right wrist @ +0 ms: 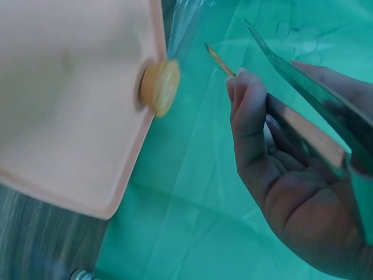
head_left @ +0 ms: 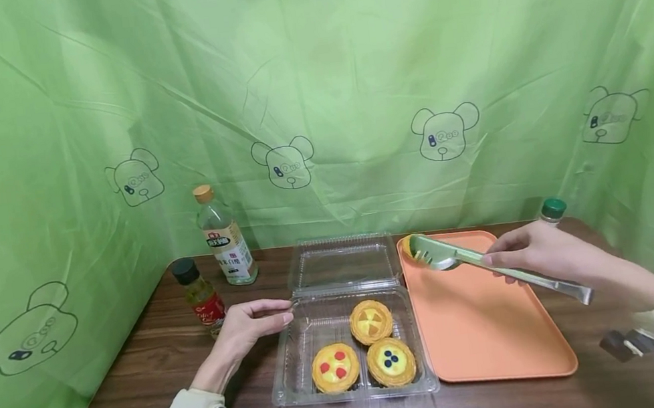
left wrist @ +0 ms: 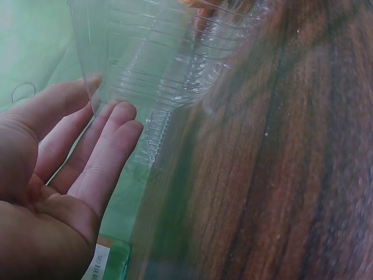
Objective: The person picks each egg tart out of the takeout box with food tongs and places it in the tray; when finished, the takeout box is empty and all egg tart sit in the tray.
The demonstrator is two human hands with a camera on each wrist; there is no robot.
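Slanting across the orange tray (head_left: pixel 486 327), the tongs (head_left: pixel 467 255) point their tips far left, toward a tart (right wrist: pixel 160 87) at the tray's corner, handle end near right. The right hand (head_left: pixel 541 251) pinches them midway. The left hand (head_left: pixel 244 328), fingers nearly straight, touches the clear container (head_left: pixel 321 322)'s left rim. Only the right wrist view shows the tongs' arms plainly spread, tips apart from the tart; only the head view shows three whole tarts (head_left: pixel 371 322) in the container.

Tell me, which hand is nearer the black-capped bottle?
Left. The left hand is close beside the black-capped bottle, at the edge of the clear container; the right hand is far off, by the orange tray, holding tongs.
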